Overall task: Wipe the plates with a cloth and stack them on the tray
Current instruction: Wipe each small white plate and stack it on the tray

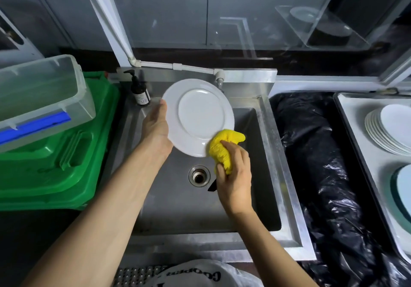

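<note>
The white plate (200,115) hangs over the steel sink (262,175), tilted with its face toward you. It is probably stiff, glazed and breakable, and slick if damp, so treat the rim as the only safe hold. Your left hand (155,124) clamps that rim at about 8 o'clock, thumb on the near face and the other fingers hidden behind. Your right hand (235,175) is bunched round the yellow cloth (224,146), soft and crumpled, pressing it on the rim at 5 o'clock. Hard rubbing there could twist the plate loose. The tray (351,108), at 3 o'clock from the sink, holds a stack of plates (382,131).
</note>
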Motion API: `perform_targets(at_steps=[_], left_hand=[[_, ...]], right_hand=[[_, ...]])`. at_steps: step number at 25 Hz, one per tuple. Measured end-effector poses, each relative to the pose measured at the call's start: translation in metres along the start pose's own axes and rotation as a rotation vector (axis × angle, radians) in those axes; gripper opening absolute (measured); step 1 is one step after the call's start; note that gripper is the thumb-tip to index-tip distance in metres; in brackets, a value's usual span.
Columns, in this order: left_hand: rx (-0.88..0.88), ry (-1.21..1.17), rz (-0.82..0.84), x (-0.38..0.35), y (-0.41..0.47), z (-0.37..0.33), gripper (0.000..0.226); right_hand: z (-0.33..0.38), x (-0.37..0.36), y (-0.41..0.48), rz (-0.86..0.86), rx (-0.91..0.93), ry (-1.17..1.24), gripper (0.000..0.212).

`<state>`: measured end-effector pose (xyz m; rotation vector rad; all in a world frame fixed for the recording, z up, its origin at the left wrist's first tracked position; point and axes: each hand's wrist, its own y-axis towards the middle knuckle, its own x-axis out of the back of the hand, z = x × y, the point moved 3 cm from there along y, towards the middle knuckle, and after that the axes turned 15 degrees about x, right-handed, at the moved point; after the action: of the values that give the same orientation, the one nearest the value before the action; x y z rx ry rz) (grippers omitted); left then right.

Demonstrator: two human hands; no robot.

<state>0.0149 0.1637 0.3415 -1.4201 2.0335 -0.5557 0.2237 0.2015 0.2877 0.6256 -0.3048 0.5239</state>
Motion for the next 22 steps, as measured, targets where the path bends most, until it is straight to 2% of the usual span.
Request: perform_targets(at_steps=[2, 4, 6, 9, 12, 14, 16, 17, 19, 22], left_hand=[[0.009, 0.049, -0.038, -0.003, -0.003, 0.013, 0.011], [0.023, 0.105, -0.073, -0.007, -0.007, 0.027, 0.022], [0.038, 0.117, -0.079, -0.013, -0.01, 0.036, 0.022], [0.057, 0.098, -0.088, -0.018, -0.009, 0.044, 0.014], [0.036, 0.151, -0.111, -0.017, -0.006, 0.049, 0.017], [0.035, 0.169, -0.115, -0.017, -0.006, 0.054, 0.018], [0.045, 0.174, -0.119, -0.018, -0.009, 0.06, 0.018], [0.052, 0.178, -0.13, -0.018, -0.01, 0.063, 0.02], [0.045, 0.191, -0.129, -0.019, -0.011, 0.067, 0.021], [0.057, 0.211, -0.13, -0.023, -0.014, 0.071, 0.017]], right_hand=[[-0.018, 0.011, 0.003, -0.053, -0.141, -0.004, 0.056], [-0.042, 0.022, -0.001, -0.083, -0.233, -0.003, 0.052], [-0.065, 0.036, -0.005, -0.123, -0.304, -0.06, 0.046], [-0.097, 0.064, -0.01, -0.186, -0.318, -0.281, 0.045], [-0.129, 0.089, -0.024, -0.199, -0.315, -0.466, 0.046], [-0.157, 0.096, -0.042, -0.1, -0.444, -0.576, 0.051], [-0.18, 0.093, -0.068, 0.094, -0.63, -0.642, 0.062], [-0.186, 0.092, -0.079, 0.16, -0.667, -0.65, 0.066], [-0.189, 0.092, -0.088, 0.209, -0.658, -0.651, 0.073], [-0.188, 0.097, -0.082, 0.215, -0.683, -0.652, 0.071]])
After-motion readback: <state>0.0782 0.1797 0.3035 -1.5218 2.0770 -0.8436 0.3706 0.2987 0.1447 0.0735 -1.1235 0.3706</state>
